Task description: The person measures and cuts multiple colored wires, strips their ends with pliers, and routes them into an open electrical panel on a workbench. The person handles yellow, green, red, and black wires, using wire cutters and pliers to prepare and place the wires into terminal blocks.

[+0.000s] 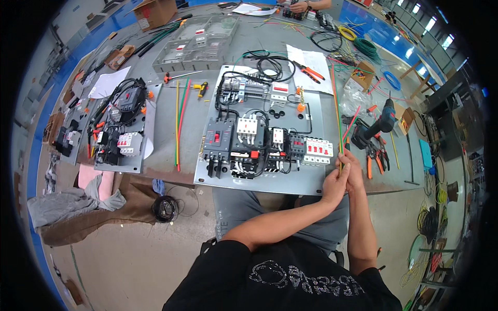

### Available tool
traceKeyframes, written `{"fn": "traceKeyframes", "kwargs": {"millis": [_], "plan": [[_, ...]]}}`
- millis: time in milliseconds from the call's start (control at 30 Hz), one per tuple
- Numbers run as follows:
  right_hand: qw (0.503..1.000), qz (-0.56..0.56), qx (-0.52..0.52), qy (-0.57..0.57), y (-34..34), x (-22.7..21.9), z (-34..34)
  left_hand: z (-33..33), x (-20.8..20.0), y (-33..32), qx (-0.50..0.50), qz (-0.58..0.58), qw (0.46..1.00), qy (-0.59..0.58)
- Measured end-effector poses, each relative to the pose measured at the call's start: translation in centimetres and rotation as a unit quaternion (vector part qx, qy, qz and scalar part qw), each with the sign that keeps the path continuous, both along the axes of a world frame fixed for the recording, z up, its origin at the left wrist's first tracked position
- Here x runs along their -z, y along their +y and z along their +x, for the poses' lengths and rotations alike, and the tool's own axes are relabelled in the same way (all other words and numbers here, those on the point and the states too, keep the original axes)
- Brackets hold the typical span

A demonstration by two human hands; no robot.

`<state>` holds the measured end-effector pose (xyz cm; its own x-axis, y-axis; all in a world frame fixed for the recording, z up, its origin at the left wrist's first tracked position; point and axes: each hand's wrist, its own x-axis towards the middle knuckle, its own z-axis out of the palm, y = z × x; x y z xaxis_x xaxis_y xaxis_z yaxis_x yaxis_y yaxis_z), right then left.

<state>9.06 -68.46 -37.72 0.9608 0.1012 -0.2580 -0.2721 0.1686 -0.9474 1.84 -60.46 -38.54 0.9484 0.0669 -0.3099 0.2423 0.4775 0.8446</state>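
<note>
head view, two hands (pixel 336 185), fingers (pixel 349 159) clamped on coloured strips (pixel 340 129) (count unclear), one drill (pixel 383 120)

central panel (pixel 290 116): 1; strips (pixel 182 119) left of it: 3; cordless drill (pixel 381 124): 1

the fisheye camera is looking down and forward from the wearer's head, covering the nearby trousers (pixel 238 207) and workbench (pixel 165 129).
</note>
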Motion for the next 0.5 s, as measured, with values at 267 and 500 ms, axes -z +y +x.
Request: {"fn": "traceKeyframes", "kwargs": {"millis": [267,500], "plan": [[1.000,0.013,-0.004,0.010,-1.2,0.3,0.0,-3.1,-0.5,2.3,0.119,-0.052,0.988,-0.079],[0.998,0.047,0.025,0.020,-0.4,1.6,0.3,-1.8,-0.2,5.0,0.199,0.124,0.954,-0.188]]}}
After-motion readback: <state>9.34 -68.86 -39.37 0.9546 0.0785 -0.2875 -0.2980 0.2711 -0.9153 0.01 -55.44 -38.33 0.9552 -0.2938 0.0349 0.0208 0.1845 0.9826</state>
